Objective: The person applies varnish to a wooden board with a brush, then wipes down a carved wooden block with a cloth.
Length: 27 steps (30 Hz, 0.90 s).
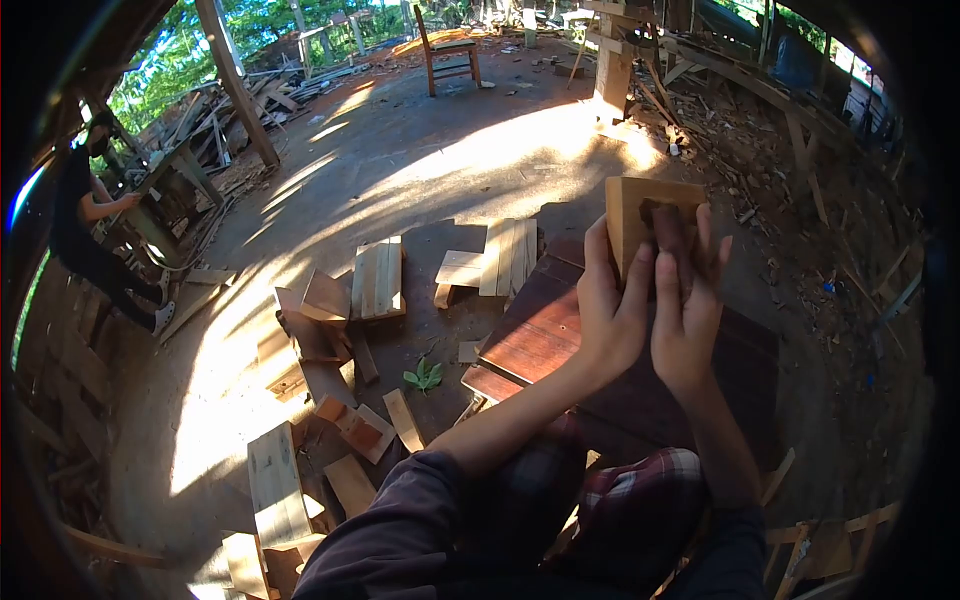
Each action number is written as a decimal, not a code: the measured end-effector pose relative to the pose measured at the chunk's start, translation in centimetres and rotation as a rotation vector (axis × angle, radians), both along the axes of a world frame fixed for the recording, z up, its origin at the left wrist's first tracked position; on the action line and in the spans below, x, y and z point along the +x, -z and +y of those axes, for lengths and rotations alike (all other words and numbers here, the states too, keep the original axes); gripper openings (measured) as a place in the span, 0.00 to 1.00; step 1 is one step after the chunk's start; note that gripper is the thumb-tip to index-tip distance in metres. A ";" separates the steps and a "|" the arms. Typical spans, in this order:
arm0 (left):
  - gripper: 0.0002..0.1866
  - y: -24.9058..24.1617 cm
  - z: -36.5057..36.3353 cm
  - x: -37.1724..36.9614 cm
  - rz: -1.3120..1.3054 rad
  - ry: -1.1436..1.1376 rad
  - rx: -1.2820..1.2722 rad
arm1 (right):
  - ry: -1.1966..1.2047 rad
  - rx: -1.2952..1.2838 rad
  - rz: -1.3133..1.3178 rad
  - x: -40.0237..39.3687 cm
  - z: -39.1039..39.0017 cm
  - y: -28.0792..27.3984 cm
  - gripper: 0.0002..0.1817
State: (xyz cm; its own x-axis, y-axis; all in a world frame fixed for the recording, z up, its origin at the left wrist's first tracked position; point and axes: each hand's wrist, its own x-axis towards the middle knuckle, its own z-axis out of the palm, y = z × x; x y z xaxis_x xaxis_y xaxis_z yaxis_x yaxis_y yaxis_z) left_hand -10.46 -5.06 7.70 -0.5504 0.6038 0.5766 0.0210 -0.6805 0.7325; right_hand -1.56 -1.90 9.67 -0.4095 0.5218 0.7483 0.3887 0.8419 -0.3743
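Observation:
Up in front of me, over the dark reddish-brown wooden table [535, 325], I hold a small squarish wooden piece [629, 215]. Its edge is pale, and a dark brown rounded part [668, 228] sits against its face. My left hand [612, 315] grips the left side, fingers behind it and thumb on the near face. From the right, my right hand [690, 325] wraps the same piece, its thumb beside the left one around the dark part. Both palms come close together below it, and some fingertips are hidden behind the wood.
Cut boards and blocks [280, 480] lie on the floor to my left, beside a green leaf [423, 375]. Slatted pieces [378, 278] stand beyond. A wooden chair [447, 55] and a post [612, 75] are farther off. Another person [90, 215] stands at a bench at far left.

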 end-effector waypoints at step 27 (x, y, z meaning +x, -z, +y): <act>0.17 -0.4 -0.3 -2.2 -0.097 0.021 -0.005 | -0.070 0.146 -0.192 1.0 -1.8 1.0 0.23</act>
